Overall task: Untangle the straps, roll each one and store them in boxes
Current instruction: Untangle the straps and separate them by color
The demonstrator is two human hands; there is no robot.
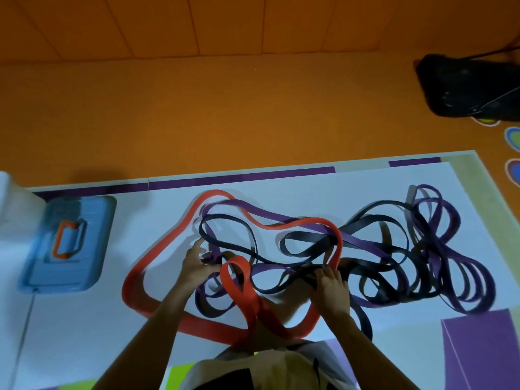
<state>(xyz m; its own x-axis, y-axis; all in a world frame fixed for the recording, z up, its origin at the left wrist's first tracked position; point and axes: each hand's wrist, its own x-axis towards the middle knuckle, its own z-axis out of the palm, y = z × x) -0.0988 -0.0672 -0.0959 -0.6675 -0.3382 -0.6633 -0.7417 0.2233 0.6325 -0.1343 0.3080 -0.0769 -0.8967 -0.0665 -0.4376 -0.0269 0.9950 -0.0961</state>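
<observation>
The straps lie in one tangle on a white sheet (84, 333) spread on the floor. A wide red strap (197, 325) loops round the near left part. Purple straps (270, 214) and black straps (306, 235) weave through it and pile up to the right.

The left hand (197, 263) has its fingers curled into the knot beside the small red loop and grips the purple straps there. The right hand (329, 285) is clenched on the black straps where several cross. Which single strand each hand has is hard to make out.

A blue box (70, 277) with an orange handle (60, 243) lies flat at the sheet's left end, well apart from the tangle. Its lid is shut, so its contents are hidden.

A white object (11, 204) beside the box is cut off by the frame edge. A black bag (472, 85) sits on the orange floor at far right, dark and partly cut off.
</observation>
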